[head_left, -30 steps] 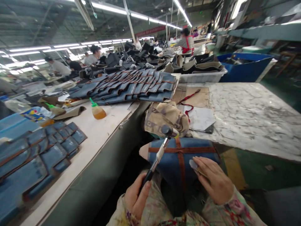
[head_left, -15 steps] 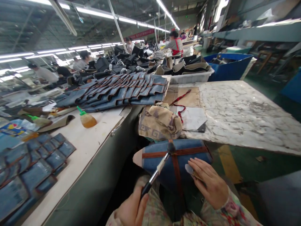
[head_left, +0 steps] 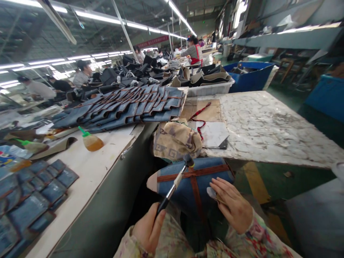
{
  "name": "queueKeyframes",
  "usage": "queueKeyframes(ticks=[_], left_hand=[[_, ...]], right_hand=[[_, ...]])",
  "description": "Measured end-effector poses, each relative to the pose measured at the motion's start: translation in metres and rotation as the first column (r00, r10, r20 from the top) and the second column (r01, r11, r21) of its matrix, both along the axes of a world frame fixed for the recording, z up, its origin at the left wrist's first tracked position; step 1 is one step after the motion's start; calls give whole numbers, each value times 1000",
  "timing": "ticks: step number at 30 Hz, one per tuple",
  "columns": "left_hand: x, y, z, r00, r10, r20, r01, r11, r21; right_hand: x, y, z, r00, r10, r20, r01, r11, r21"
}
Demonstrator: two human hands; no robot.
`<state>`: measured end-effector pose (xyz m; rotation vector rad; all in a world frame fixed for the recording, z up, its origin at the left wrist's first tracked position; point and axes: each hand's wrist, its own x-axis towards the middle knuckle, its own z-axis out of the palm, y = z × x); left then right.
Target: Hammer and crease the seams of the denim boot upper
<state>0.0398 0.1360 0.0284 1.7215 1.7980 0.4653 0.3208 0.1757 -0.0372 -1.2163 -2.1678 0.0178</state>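
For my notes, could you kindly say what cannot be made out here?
Head view:
The small grey item in the right hand: fingers hide most of it.
Underside of the blue leather piece: hidden by the piece itself.
Lettering on the red banner: too small.

Hammer shaft (head_left: pixel 172 189) glossy metal; blue panel (head_left: pixel 182 190) matt, cloth-like; worktop slab (head_left: pixel 268 125) rough, mottled white; squeeze bottle (head_left: pixel 91 143) glossy plastic.

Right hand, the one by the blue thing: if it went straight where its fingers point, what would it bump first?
Probably the blue padded piece with the brown strap. The right hand has its fingers very close to it, though depth is hard to judge here.
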Motion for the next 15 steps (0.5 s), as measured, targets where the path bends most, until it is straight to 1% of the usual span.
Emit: queueKeyframes(ticks=[2, 3, 6, 8, 11, 13, 15], left_hand=[[0, -1, -1, 1000, 7, 7, -7, 999, 33], [1, -2, -2, 1000, 3, -4, -3, 1000, 28], [6, -2, -5, 998, -56, -36, 54, 997, -64], [13, 2, -4, 996, -90, -17, 88, 992, -86], [25, 11, 0, 994, -111, 14, 111, 994, 5], [35, 17, 1, 988, -153, -31, 154, 988, 22], [45, 23, 3, 970, -224, -98, 223, 975, -27]], right_hand=[[1, -1, 0, 1000, -4, 7, 4, 1000, 4], [1, -2, -1, 1000, -7, 14, 7, 1000, 10], [2, -5, -1, 999, -29, 16, 29, 999, 29], [2, -6, -1, 999, -38, 5, 38, 999, 21], [1, -7, 1, 999, -37, -12, 37, 999, -5], [1, -7, 1, 999, -36, -24, 36, 999, -8], [0, -8, 1, 999, -38, -35, 38, 999, -4]])
